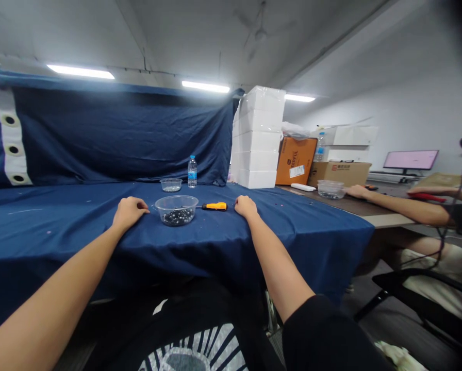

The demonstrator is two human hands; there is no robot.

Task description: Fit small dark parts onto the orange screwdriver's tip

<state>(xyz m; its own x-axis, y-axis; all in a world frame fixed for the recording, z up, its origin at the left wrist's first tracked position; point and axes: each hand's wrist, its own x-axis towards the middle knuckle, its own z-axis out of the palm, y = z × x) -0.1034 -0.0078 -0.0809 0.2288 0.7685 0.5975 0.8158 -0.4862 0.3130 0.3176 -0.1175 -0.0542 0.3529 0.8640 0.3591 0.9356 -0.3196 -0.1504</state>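
Observation:
My left hand [129,212] rests on the blue cloth with its fingers loosely bent, a gap showing between thumb and fingers, and nothing held. Just right of it stands a clear round plastic bowl [176,211] with many small black and silvery pieces inside, too small to name. A screwdriver [215,206] with a yellow and black handle lies beside the bowl, its thin shaft pointing left toward it. My right hand [246,206] sits on the cloth right of the handle, apart from it. Its fingers are curled in, with nothing seen in them.
Farther back stand a second clear bowl [171,185] and a water bottle [192,171]. White boxes [259,136] are stacked at the back right, beside an orange carton [296,161]. At the neighbouring table a co-worker's hand [357,191] is near another clear tub [330,189].

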